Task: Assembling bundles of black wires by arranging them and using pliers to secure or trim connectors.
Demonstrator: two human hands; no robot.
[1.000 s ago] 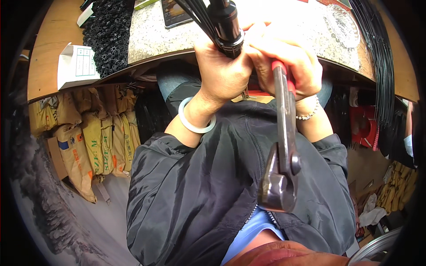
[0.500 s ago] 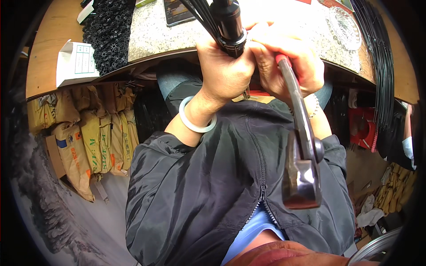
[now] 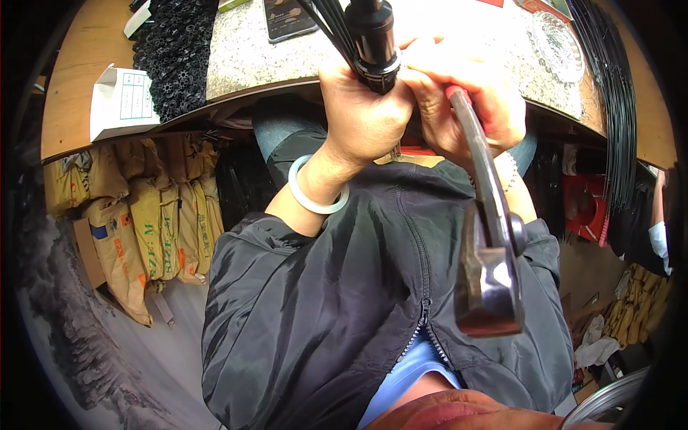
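Observation:
My left hand (image 3: 369, 115) is closed around what looks like a black umbrella frame (image 3: 374, 39), its thick tube and bundle of thin ribs standing up past my fingers. Close beside it is my right hand (image 3: 469, 100), with pliers (image 3: 489, 179) gripped in the palm. Their red-tipped handle shows between my fingers, and the heavy metal head hangs toward my chest. The thumb and fingertips of that hand meet near the collar of the frame; whatever they pinch there is hidden.
On the table lie a heap of small black plastic parts (image 3: 172, 61), a white box (image 3: 125, 104), a phone (image 3: 287, 20), a glass dish (image 3: 555, 46) and a bundle of thin black rods (image 3: 618, 107). Stuffed yellow sacks (image 3: 154, 222) stand below at the left.
Both hands keep their grips and have barely moved. The frame's tube and the pliers have shifted very slightly to the right.

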